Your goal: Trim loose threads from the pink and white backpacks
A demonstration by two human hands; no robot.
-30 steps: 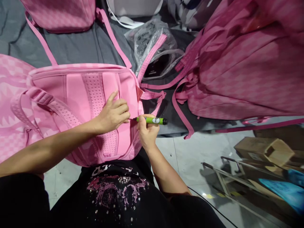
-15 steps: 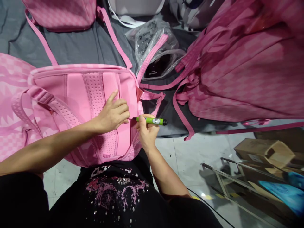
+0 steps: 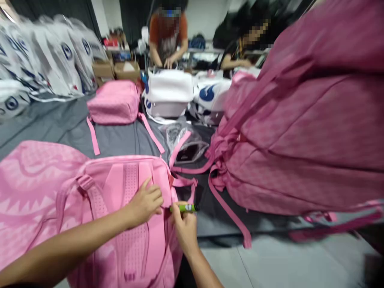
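Observation:
A pink backpack (image 3: 115, 180) lies in front of me with its padded back panel and perforated shoulder straps facing up. My left hand (image 3: 148, 202) presses on the right part of that panel, thumb stretched upward and the other fingers curled against the material. Between the fingers of my right hand (image 3: 184, 226) is a green marker (image 3: 187, 208) with a black end. It lies nearly level, its left tip at the panel close to my left fingertips. Whether the tip touches the bag is hard to see.
A large pile of pink backpacks (image 3: 300, 160) stands at right. Beyond mine are a smaller pink backpack (image 3: 114, 104), a white bag (image 3: 171, 90) and a clear plastic bag (image 3: 192, 148). White bags (image 3: 60, 56) line the far left. Two people work across the dark-covered table (image 3: 72, 136).
The view has tipped up, bringing the far side of the table and two people into sight. Both hands and the marker keep about the same place on the backpack.

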